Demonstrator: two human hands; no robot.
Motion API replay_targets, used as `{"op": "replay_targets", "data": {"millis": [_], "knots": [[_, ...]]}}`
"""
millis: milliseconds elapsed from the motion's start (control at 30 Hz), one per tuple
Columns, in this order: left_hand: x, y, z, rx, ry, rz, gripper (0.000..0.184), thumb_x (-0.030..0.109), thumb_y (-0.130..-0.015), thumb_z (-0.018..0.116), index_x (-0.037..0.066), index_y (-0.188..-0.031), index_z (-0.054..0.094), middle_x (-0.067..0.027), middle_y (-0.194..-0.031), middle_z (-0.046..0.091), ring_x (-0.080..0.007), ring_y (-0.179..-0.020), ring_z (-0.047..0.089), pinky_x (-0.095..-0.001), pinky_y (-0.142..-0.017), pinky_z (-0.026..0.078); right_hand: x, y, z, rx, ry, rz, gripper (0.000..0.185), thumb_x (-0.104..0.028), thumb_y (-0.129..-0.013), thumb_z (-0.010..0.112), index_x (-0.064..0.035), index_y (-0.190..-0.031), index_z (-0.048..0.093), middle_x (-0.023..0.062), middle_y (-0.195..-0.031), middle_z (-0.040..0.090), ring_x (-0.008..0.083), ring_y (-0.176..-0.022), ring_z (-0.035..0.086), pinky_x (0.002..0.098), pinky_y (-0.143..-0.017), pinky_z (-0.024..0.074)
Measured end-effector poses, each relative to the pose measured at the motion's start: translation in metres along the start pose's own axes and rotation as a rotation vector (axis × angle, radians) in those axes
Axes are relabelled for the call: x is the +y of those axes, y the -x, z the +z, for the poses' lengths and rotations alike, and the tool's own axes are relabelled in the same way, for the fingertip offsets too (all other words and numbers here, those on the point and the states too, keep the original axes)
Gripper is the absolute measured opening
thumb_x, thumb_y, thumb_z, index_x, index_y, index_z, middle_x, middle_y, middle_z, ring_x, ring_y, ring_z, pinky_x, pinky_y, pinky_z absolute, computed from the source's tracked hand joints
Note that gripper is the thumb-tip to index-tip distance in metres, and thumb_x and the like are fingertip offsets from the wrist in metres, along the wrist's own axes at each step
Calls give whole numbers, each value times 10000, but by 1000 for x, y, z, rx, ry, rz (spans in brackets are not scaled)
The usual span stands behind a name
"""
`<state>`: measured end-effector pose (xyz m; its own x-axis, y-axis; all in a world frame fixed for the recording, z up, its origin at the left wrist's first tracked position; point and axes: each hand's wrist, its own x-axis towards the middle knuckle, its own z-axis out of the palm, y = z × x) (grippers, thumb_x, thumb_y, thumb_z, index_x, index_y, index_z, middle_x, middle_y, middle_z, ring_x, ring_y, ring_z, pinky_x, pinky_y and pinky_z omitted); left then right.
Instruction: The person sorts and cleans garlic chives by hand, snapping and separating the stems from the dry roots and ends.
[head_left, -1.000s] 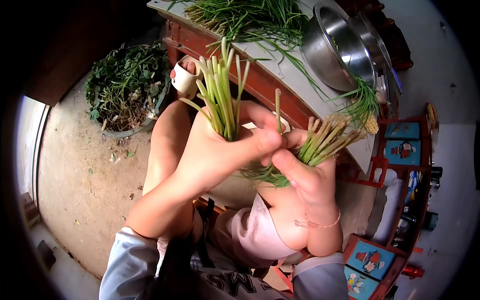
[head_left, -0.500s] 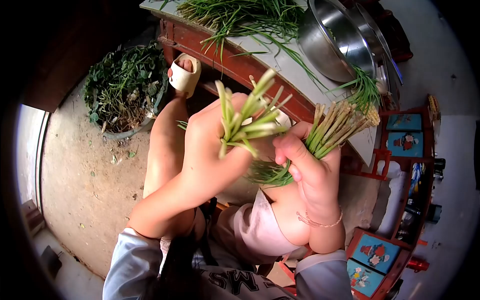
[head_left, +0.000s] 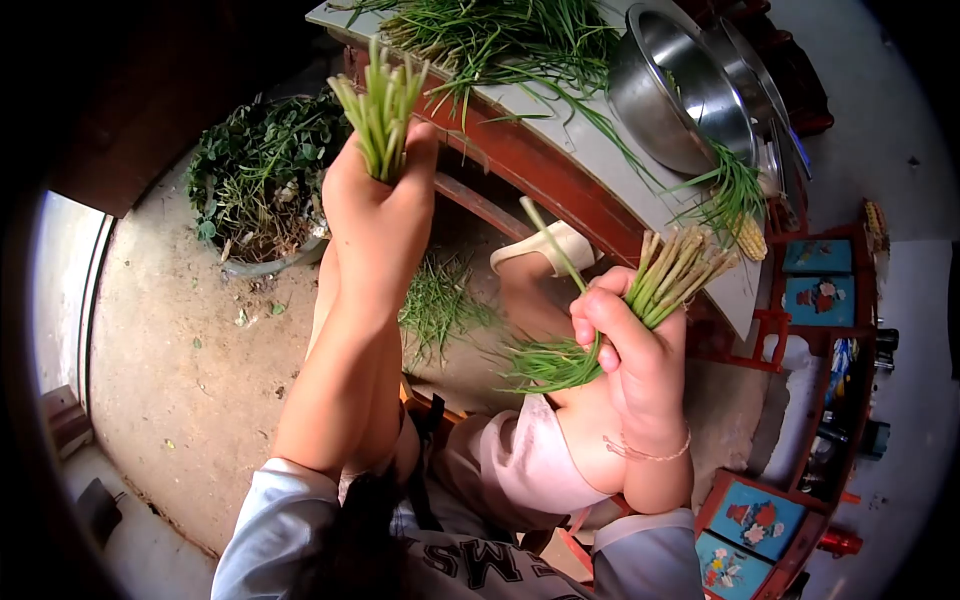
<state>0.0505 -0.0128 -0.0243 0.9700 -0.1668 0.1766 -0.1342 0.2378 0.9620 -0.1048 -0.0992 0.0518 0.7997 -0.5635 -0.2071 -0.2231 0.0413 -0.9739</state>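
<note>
My left hand [head_left: 375,215] is wrapped round a bundle of pale green stalks [head_left: 381,112], whose cut ends point up near the table's edge. To the right, my right hand [head_left: 628,325] grips a second bunch of green stalks [head_left: 672,275] with brownish ends. One single stalk [head_left: 552,240] sticks up to the left from its fingers. The thin green leaves [head_left: 548,366] of this bunch hang out on the left side of that hand, above my thigh. The two hands are well apart.
A white-topped table [head_left: 680,208] bears a heap of green stalks [head_left: 500,38], a steel bowl [head_left: 665,105] and corn [head_left: 750,238]. A tub of greens [head_left: 265,170] stands at the left. Loose leaves [head_left: 440,305] lie below the table. Painted cabinets [head_left: 820,300] line the right.
My left hand has moved away from my right hand, up and to the left, with its bundle now upright. A single stalk now stands out from my right hand.
</note>
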Motion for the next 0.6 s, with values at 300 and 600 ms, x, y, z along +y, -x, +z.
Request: {"op": "replay_targets", "data": {"millis": [300, 600], "knots": [[36, 25, 4, -322, 191, -130, 52, 18, -725, 590, -2, -774, 595, 6, -674, 563, -38, -601, 479, -177, -532, 379, 0, -1, -1, 26, -92, 6, 132, -129, -759, 562, -9, -706, 582, 13, -576, 536, 18, -426, 378, 153, -382, 277], [39, 42, 11, -517, 288, -218, 94, 53, -710, 633, 0, -682, 560, -3, -605, 554, -39, -541, 489, -162, -496, 378, 1, -3, 6, 32, -102, -134, 56, -34, -737, 598, 13, -736, 568, 24, -641, 550, 78, -590, 514, 204, -545, 417]]}}
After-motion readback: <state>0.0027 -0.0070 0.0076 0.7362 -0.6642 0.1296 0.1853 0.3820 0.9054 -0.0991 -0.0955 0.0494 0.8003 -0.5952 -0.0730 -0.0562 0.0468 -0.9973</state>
